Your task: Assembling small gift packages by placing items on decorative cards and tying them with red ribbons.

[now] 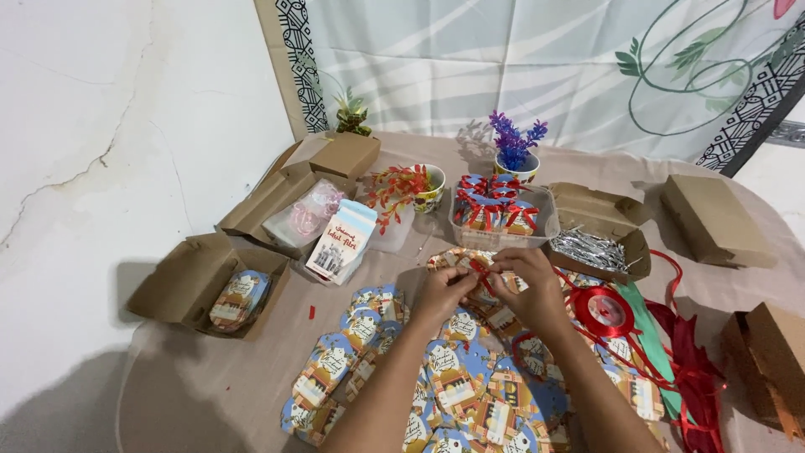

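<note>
My left hand and my right hand meet at the middle of the table, both pinching a thin red ribbon over a small printed packet. Many flat printed paper packets in blue, orange and cream lie spread beneath my forearms. A clear plastic tub just beyond my hands holds packets tied with red bows. A red ribbon spool sits right of my right hand, loose red ribbon trailing from it.
Open brown cardboard boxes stand around: one at the left with packets, one with clear bags, one with silver twist ties, a shut one at the right. Small pots with artificial plants stand at the back.
</note>
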